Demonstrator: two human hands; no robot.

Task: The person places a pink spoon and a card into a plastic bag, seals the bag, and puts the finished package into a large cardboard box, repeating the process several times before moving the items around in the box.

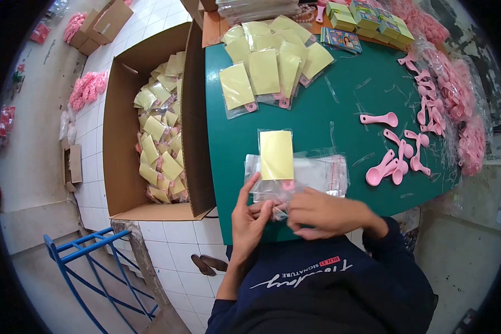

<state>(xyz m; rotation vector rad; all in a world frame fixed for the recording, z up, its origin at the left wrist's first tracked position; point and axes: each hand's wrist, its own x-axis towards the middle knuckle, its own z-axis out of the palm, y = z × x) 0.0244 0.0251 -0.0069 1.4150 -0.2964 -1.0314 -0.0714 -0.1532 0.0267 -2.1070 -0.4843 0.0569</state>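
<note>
A clear bag with a yellow card and a pink piece at its lower end lies over a stack of clear plastic bags near the green table's front edge. My left hand pinches the lower end of the carded bag, its index finger stretched along the bag's left side. My right hand is at the same end, fingers curled in at the bag's lower edge; whatever they grip is hidden. Pink spoons lie on the green table to the right.
A cardboard box full of carded bags stands left of the table. More carded bags lie at the table's back, beside stacked cards. Wrapped pink spoons line the right edge. A blue metal frame is lower left.
</note>
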